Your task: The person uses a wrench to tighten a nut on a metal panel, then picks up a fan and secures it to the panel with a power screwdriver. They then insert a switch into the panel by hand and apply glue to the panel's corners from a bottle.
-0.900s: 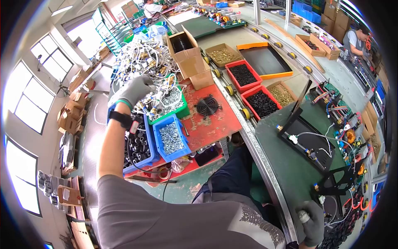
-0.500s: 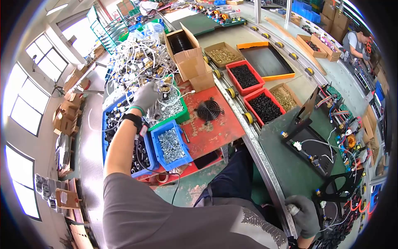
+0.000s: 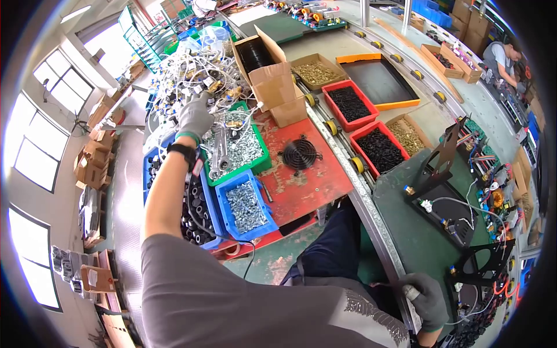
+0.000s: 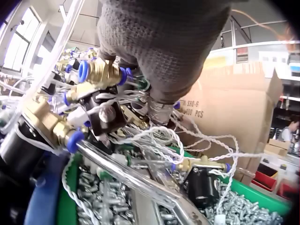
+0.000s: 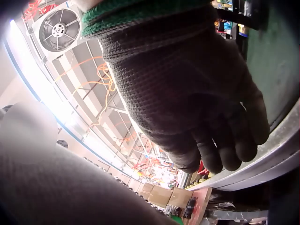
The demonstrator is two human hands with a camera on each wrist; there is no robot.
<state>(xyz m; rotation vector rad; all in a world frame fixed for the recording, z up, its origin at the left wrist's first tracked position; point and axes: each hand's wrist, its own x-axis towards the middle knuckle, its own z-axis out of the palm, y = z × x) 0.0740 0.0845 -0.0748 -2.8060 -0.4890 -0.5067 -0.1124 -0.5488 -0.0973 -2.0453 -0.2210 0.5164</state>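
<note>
My gloved left hand [image 3: 196, 116] reaches into a heap of solenoid valves [image 3: 197, 72] with white twisted wires. In the left wrist view its fingertips are down among the wires, right beside a valve with a brass fitting [image 4: 103, 72] and blue rings. Below that hand stands a green bin [image 3: 264, 161] of small screws, with long shiny metal tools [image 3: 219, 153] lying over it. My gloved right hand [image 3: 425, 298] is low by the metal rail at the front edge of the green bench. Its fingers hang relaxed in the right wrist view, holding nothing visible.
Blue bins of screws [image 3: 243, 209] and black rings [image 3: 197, 214] sit nearest me. A cardboard box [image 3: 270, 84] and a black fan guard [image 3: 300, 155] share the red table. Beyond the roller rail are red bins [image 3: 380, 148]. Black brackets [image 3: 447, 153] stand on the green bench.
My left hand first came in toward the green bin, then moved farther forward into the valve heap, uncovering the metal tools. My right hand shifted left toward the rail, then stayed there.
</note>
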